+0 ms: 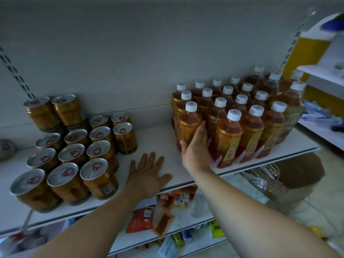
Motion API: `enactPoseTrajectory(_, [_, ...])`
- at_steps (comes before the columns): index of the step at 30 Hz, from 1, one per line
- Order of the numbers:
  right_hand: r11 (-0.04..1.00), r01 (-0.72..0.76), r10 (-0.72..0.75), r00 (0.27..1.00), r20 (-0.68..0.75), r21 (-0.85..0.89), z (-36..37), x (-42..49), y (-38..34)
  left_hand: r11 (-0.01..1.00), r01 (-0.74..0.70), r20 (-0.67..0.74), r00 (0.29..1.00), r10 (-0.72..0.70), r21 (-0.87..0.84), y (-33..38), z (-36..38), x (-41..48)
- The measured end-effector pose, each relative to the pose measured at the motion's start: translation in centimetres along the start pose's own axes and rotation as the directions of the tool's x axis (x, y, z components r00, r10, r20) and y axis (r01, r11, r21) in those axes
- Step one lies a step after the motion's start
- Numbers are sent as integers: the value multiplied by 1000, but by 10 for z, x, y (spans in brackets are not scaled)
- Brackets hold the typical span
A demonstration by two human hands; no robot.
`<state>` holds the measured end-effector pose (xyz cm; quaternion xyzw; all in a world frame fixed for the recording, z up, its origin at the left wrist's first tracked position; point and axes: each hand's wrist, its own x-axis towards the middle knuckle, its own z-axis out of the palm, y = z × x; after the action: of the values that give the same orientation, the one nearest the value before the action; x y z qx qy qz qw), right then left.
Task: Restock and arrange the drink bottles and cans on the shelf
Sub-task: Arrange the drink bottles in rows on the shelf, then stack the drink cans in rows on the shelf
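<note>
Several gold cans (98, 151) with silver tops stand in rows on the left of the white shelf (156, 138), two more stacked at the back. Several amber tea bottles (240, 116) with white caps fill the right side in rows. My right hand (195, 146) wraps around the front-left tea bottle (189, 123), thumb on its left side, fingers behind it. My left hand (149, 174) lies flat, palm down, fingers spread, on the bare shelf between cans and bottles, holding nothing.
Lower shelves hold snack packets (141, 220), small cartons and a clear empty bottle (197, 203). A cardboard box (301, 170) and plastic wrap sit on the floor at right. Another white shelf unit (323, 75) stands at far right.
</note>
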<state>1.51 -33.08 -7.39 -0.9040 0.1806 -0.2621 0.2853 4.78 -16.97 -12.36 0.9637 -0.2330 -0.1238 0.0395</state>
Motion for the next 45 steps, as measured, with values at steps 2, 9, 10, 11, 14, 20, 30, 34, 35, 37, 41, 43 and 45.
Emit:
enactPoseTrajectory(2, [1000, -14, 14, 1000, 10, 6, -2, 1, -1, 1000, -12, 20, 1000, 13, -13, -2, -2, 2])
enactPoseTrajectory(9, [999, -3, 1, 999, 40, 53, -31, -1, -10, 973, -22, 103, 994, 47, -229, -5, -46, -1])
enactPoseTrajectory(10, [997, 55, -56, 998, 25, 49, -38, -3, -14, 955, -20, 72, 996, 43, -297, -3, -55, -8])
enactPoseTrajectory(11, [991, 124, -125, 992, 20, 43, -44, -5, -18, 935, -20, 34, 999, 34, -354, 0, -64, -16])
enactPoseTrajectory(14, [958, 285, -285, 953, 105, 16, -62, -4, -37, 901, -25, -94, 995, -17, -433, 6, -90, -50])
enactPoseTrajectory(20, [846, 521, -449, 813, 369, -117, -68, 6, -97, 920, 39, -214, 968, -132, -390, -20, -131, -133])
enactPoseTrajectory(30, [738, 674, -542, 618, 570, -29, 8, -45, -275, 880, 322, -214, 887, -409, -348, -187, -131, -270])
enactPoseTrajectory(34, [723, 691, -554, 564, 612, 17, 61, -88, -358, 844, 401, -170, 860, -481, -356, -274, -125, -320])
enactPoseTrajectory(35, [730, 682, -550, 554, 625, 38, 73, -99, -379, 836, 420, -162, 853, -497, -354, -295, -125, -331])
enactPoseTrajectory(37, [752, 655, -538, 544, 644, 75, 96, -119, -417, 814, 455, -151, 833, -533, -360, -335, -124, -355])
enactPoseTrajectory(41, [766, 634, -528, 522, 670, 110, 137, -156, -479, 771, 499, -130, 801, -585, -396, -405, -124, -393])
enactPoseTrajectory(43, [762, 637, -525, 503, 686, 116, 157, -169, -503, 749, 522, -115, 784, -610, -409, -436, -123, -405])
enactPoseTrajectory(45, [757, 644, -522, 493, 696, 112, 179, -178, -523, 719, 538, -102, 765, -635, -440, -465, -121, -411])
